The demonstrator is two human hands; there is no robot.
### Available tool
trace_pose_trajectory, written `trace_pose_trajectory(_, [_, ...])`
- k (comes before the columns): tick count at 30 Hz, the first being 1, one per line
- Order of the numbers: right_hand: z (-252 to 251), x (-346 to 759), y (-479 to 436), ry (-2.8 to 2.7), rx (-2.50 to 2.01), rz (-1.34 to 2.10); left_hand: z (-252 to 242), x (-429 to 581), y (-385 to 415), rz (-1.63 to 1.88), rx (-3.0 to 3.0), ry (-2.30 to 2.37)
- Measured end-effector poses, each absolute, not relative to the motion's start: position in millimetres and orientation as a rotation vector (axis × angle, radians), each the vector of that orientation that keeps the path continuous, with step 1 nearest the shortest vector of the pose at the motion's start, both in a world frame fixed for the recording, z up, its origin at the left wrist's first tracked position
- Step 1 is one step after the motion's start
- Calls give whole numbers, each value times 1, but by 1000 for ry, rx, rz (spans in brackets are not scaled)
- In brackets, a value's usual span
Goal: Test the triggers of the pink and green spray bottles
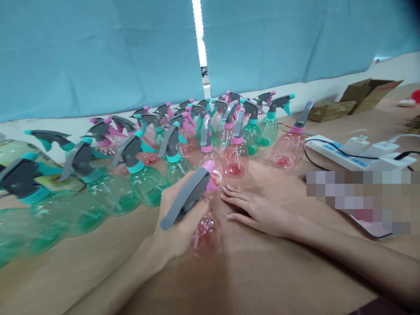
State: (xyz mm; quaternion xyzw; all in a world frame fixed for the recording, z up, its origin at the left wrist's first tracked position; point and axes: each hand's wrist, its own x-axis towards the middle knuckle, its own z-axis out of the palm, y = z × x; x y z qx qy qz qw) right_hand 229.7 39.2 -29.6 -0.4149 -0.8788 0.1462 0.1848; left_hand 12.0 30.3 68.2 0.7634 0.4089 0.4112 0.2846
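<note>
My left hand (179, 218) is wrapped round the neck of a pink spray bottle (207, 234), just below its grey and pink trigger head. The bottle's clear pink body shows beneath the fingers, near the tabletop. My right hand (254, 208) rests beside it on the brown table (262, 275), fingers stretched out and holding nothing. Green spray bottles (149, 183) with teal collars stand in a row to the left. More pink spray bottles (235, 159) stand just beyond my hands, and one pink bottle (288, 146) is apart to the right.
A white power strip (337, 151) with plugs and cables lies at the right. Nearer is a flat device (374, 227), partly blurred out. Cardboard boxes (364, 98) sit at the back right. A blue cloth (98, 57) hangs behind, with a bright light tube (198, 30).
</note>
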Motion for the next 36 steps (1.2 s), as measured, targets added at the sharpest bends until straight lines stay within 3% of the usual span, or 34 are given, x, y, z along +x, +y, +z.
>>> trace_pose_trajectory(36, [-30,231,40,-2468,-1152,414,67,15,30,1119,1963,1146])
